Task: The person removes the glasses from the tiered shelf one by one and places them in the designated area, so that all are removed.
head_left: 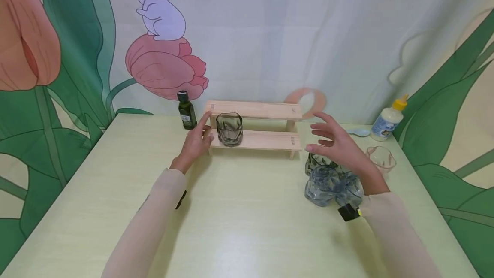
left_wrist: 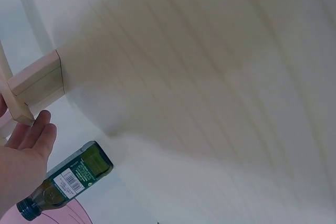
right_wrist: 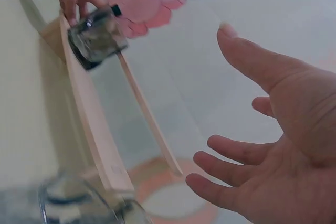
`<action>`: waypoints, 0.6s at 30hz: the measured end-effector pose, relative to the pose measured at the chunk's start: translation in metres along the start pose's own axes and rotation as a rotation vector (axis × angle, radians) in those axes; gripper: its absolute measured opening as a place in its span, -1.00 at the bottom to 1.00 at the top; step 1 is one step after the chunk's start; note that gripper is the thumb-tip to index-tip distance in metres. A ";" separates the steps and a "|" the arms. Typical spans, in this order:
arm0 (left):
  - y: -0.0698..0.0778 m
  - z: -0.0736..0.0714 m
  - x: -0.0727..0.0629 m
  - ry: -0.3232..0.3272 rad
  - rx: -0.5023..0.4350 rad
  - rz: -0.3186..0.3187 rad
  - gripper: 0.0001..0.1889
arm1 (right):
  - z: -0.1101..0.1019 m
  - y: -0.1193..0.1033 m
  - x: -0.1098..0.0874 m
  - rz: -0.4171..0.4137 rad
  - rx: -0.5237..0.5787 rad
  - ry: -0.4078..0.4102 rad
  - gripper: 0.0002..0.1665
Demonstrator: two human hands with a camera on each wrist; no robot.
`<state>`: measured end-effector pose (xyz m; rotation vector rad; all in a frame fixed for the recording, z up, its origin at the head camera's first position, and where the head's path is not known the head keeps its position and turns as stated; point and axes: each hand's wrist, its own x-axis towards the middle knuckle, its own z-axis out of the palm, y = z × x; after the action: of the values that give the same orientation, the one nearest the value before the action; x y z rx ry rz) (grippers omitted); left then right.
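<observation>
A two-tier wooden shelf (head_left: 266, 140) stands at the back of the table. My left hand (head_left: 196, 143) grips its left end, with fingers (left_wrist: 44, 135) and thumb on either side of the wood. A dark, clear drinking glass (head_left: 230, 130) sits upright on the lower tier, just right of that hand. My right hand (head_left: 341, 145) is in the air right of the shelf, its fingers spread and holding nothing. Below it are a dark glass (head_left: 314, 162) and blue-tinted glasses (head_left: 322, 185), partly hidden by the right arm.
Left of the shelf stands a dark green bottle (head_left: 187, 110). At the right are a pinkish glass (head_left: 381, 158), a white bottle with a yellow cap (head_left: 387, 119) and a light blue spoon (head_left: 359, 132). A printed curtain (head_left: 247, 55) hangs behind the table.
</observation>
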<state>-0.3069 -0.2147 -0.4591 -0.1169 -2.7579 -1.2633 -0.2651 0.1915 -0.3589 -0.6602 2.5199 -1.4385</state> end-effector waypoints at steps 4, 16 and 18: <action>0.000 0.000 0.000 0.004 0.007 0.002 -0.15 | 0.024 -0.010 0.028 -0.049 0.021 -0.052 0.06; -0.002 0.002 0.002 0.012 0.003 0.001 -0.15 | 0.088 -0.010 0.094 -0.049 0.109 -0.112 0.11; -0.001 0.002 0.002 0.014 0.004 0.003 -0.15 | 0.096 -0.009 0.101 -0.051 0.119 -0.112 0.10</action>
<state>-0.3088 -0.2144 -0.4610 -0.1106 -2.7473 -1.2530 -0.3180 0.0675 -0.3935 -0.7657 2.3296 -1.5101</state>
